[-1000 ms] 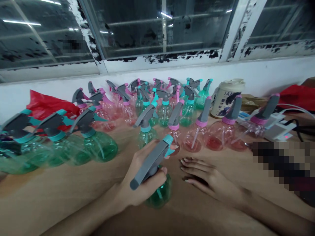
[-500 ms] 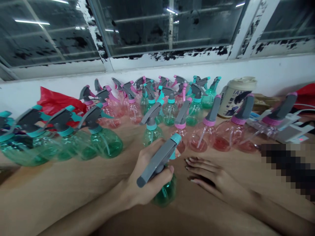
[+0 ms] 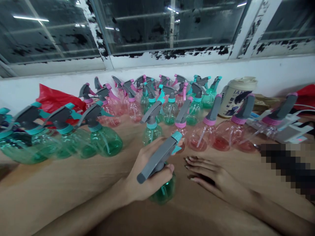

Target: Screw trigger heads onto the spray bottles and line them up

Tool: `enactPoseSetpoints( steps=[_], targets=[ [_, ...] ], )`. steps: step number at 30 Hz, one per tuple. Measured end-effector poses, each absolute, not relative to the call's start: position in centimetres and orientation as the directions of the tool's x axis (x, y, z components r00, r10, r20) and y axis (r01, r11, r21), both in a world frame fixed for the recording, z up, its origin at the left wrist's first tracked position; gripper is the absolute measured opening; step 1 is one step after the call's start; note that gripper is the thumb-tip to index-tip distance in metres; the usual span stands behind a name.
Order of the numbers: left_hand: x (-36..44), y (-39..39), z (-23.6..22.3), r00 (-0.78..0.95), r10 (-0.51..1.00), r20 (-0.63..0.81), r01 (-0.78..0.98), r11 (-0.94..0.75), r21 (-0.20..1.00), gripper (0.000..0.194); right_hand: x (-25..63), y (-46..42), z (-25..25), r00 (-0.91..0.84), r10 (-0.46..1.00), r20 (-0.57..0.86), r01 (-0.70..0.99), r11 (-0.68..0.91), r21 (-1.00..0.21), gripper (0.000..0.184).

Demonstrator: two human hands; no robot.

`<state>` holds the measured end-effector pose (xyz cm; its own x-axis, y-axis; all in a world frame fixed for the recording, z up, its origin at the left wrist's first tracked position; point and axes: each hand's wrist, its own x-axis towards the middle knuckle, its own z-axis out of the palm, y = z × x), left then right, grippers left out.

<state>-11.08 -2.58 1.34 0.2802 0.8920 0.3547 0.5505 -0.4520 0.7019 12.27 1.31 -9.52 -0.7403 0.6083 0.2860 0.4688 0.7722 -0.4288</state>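
My left hand (image 3: 145, 177) is wrapped round the neck of a green spray bottle (image 3: 164, 191) with a grey and teal trigger head. Green liquid lies low in it, and its nozzle points away from me. To its right, my right hand (image 3: 211, 173) rests on the wooden table (image 3: 103, 193), fingers stretched out, holding nothing. Just beyond my left hand stands another green spray bottle (image 3: 152, 131). A pink spray bottle (image 3: 181, 131) is beside that one, partly hidden behind the held bottle's head.
Green spray bottles (image 3: 105, 141) line the left. Pink spray bottles (image 3: 226, 136) stand in a row on the right. Several mixed bottles (image 3: 134, 109) crowd the back by the wall. A red bag (image 3: 57, 100), a paper cup (image 3: 235, 98) and a white power strip (image 3: 292, 131) are also there.
The held spray bottle has shifted very slightly, its base a little left and up in view. My right hand has stayed where it was.
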Motion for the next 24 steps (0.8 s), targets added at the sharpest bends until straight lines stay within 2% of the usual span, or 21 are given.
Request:
enactPoseSetpoints(
  steps=[7,16,21,24],
  targets=[
    [-10.88,-2.83,1.56,0.304,0.888,0.346,0.498,-0.458,0.737,0.032,12.46,1.44,-9.69,-0.760,0.599,0.252,0.480,0.779,-0.403,0.030],
    [-10.89,-2.88,1.78,0.275,0.887,0.371,0.501,-0.462,0.732,0.012,12.46,1.34,-9.95,-0.746,0.608,0.270,0.481,0.774,-0.413,0.031],
    [-10.82,-3.12,2.02,0.281,0.895,0.347,0.470,-0.443,0.763,0.022,12.57,1.31,-10.16,-0.741,0.612,0.275,0.489,0.773,-0.404,0.031],
    [-10.79,-3.14,2.00,0.260,0.906,0.335,0.464,-0.421,0.779,0.020,12.60,1.35,-10.24,-0.743,0.610,0.275,0.490,0.776,-0.396,0.032]
  ],
)
